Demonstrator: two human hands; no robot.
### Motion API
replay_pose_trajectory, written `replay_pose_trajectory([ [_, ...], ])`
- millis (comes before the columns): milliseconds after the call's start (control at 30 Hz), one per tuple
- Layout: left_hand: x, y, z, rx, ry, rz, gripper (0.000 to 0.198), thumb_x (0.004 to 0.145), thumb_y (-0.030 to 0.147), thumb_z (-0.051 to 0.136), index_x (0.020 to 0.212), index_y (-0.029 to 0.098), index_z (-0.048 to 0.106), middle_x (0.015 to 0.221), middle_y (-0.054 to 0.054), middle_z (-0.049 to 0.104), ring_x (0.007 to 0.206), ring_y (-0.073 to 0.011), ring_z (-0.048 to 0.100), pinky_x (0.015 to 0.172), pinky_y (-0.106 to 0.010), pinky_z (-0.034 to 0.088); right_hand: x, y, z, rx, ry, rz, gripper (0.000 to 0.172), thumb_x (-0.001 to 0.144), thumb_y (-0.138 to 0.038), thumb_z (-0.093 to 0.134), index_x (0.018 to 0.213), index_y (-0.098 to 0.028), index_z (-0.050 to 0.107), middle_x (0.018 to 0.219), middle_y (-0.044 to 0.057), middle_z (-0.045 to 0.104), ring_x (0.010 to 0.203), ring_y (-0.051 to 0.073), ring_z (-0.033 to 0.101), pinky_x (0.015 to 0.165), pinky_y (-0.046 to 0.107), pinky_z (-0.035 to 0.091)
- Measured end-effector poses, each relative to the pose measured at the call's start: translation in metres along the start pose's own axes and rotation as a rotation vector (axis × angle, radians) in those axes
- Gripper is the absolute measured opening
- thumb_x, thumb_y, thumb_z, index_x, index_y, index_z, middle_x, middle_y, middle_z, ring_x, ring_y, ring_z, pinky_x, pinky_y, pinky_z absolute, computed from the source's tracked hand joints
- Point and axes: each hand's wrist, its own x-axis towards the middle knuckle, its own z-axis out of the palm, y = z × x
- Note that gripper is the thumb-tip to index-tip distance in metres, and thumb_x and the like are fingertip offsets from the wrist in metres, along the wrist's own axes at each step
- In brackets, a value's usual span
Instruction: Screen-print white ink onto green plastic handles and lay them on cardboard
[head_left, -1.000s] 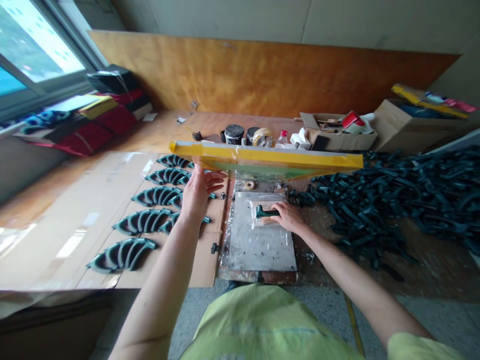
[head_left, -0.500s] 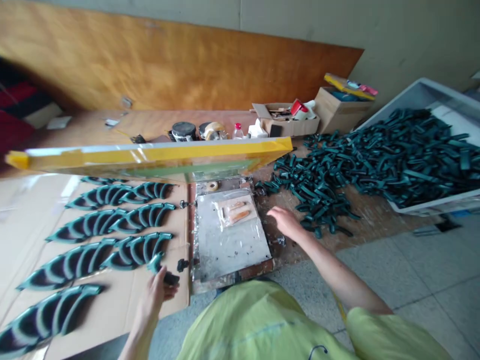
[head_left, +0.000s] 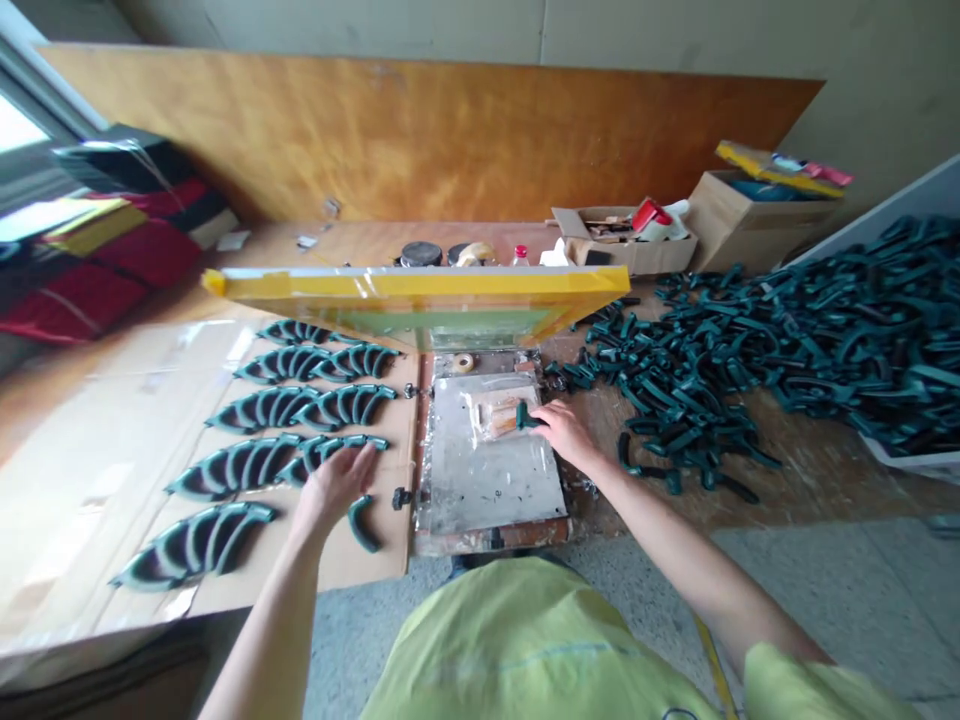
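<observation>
My right hand (head_left: 564,432) pinches a short dark green curved handle piece (head_left: 526,417) above the flat grey plate (head_left: 495,480), beside a tan shaped holder (head_left: 495,412) under clear film. On the left, my left hand (head_left: 341,485) hovers over the end of a fanned row of green handles (head_left: 247,465), fingers stretched and somewhat apart; whether they touch the row is unclear. A single curved handle (head_left: 364,525) lies loose on the cardboard (head_left: 375,565), just right of that hand. The yellow-taped screen frame (head_left: 427,285) is tilted up behind the plate.
A big heap of green handles (head_left: 675,370) spreads across the right of the bench into a grey bin (head_left: 911,455). Cardboard boxes (head_left: 634,255), dark-lidded tins (head_left: 421,254) and a red-capped bottle (head_left: 520,256) stand behind. A tape roll (head_left: 463,363) lies near the frame.
My left hand has released a handle onto the cardboard and moved up towards the row. My right hand, previously without a visible handle, now holds one over the plate. The view has swung left.
</observation>
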Motion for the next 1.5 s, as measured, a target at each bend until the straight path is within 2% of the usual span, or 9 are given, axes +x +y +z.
replay_pose_trajectory([
  [133,0.020,0.098,-0.013,-0.632,0.129,0.257,0.054,0.082,0.069,0.048,0.107,0.022,0.058,0.060,0.004,0.061,0.049,-0.0124,0.054,0.051,-0.025,0.044,0.046,-0.033,0.026,-0.072,-0.037,-0.185,0.009,0.085,-0.023,0.067,0.093,-0.020,0.071,0.092,0.005,0.068,0.094,0.019,0.056,0.083,0.032,0.040],
  [300,0.020,0.160,-0.017,-0.903,0.101,0.318,0.044,0.092,0.060,0.037,0.076,0.022,0.054,0.050,0.003,0.057,0.042,-0.0102,0.047,0.045,-0.024,0.039,0.051,-0.047,0.031,-0.192,-0.094,-0.206,0.015,0.091,-0.031,0.059,0.092,-0.020,0.069,0.091,0.005,0.066,0.099,0.021,0.055,0.084,0.033,0.043],
  [400,0.007,0.146,-0.014,-0.883,0.121,0.308,0.044,0.091,0.058,0.042,0.075,0.020,0.057,0.050,0.002,0.058,0.044,-0.0112,0.049,0.048,-0.025,0.041,0.045,-0.053,0.022,-0.185,-0.056,-0.149,0.020,0.087,-0.030,0.065,0.101,-0.017,0.069,0.095,0.007,0.070,0.103,0.021,0.060,0.085,0.033,0.051],
  [567,-0.029,0.076,-0.007,-0.779,0.003,0.190,0.055,0.083,0.066,0.050,0.100,0.017,0.068,0.090,-0.005,0.072,0.077,-0.0190,0.066,0.072,-0.031,0.052,0.040,-0.031,-0.019,0.086,0.091,0.314,0.034,0.095,-0.022,0.042,0.085,-0.008,0.071,0.074,0.003,0.070,0.084,0.014,0.069,0.059,0.022,0.058],
  [733,-0.043,0.005,0.030,-0.614,-0.184,-0.057,0.080,0.066,0.064,0.070,0.132,0.021,0.056,0.084,-0.003,0.071,0.069,-0.0200,0.065,0.061,-0.028,0.051,0.078,-0.018,-0.048,-0.049,0.174,0.112,0.037,0.089,-0.018,0.056,0.125,-0.014,0.061,0.126,0.013,0.061,0.117,0.023,0.056,0.104,0.038,0.044],
  [867,-0.030,-0.028,0.065,-0.556,-0.198,-0.082,0.096,0.067,0.064,0.069,0.146,0.020,0.038,0.069,0.003,0.063,0.058,-0.0153,0.058,0.054,-0.024,0.045,0.132,-0.052,-0.038,-0.158,0.126,-0.129,0.057,0.081,-0.017,0.065,0.136,-0.016,0.049,0.137,0.014,0.050,0.126,0.027,0.045,0.106,0.041,0.039],
  [1067,-0.023,-0.044,0.074,-0.539,-0.226,-0.090,0.084,0.073,0.062,0.064,0.143,0.020,0.043,0.071,0.002,0.062,0.065,-0.0169,0.061,0.059,-0.025,0.047,0.139,-0.075,-0.013,-0.304,-0.178,-0.091,0.017,0.082,-0.013,0.058,0.097,-0.018,0.066,0.089,0.008,0.068,0.088,0.023,0.060,0.075,0.030,0.046],
  [1300,-0.031,-0.032,0.070,-0.524,-0.131,-0.145,0.071,0.068,0.061,0.068,0.125,0.020,0.060,0.076,-0.002,0.069,0.068,-0.0198,0.065,0.062,-0.028,0.049,0.077,-0.053,-0.028,-0.193,-0.308,-0.424,0.030,0.077,0.000,0.048,0.089,-0.021,0.067,0.089,0.004,0.068,0.093,0.019,0.058,0.075,0.027,0.042],
  [1500,-0.031,-0.033,0.071,-0.546,-0.123,-0.135,0.071,0.066,0.063,0.068,0.121,0.019,0.062,0.077,-0.003,0.069,0.067,-0.0201,0.065,0.059,-0.027,0.049,0.082,-0.056,-0.030,-0.184,-0.253,-0.333,0.019,0.079,-0.008,0.055,0.084,-0.022,0.067,0.085,0.003,0.067,0.085,0.020,0.058,0.071,0.027,0.041],
])
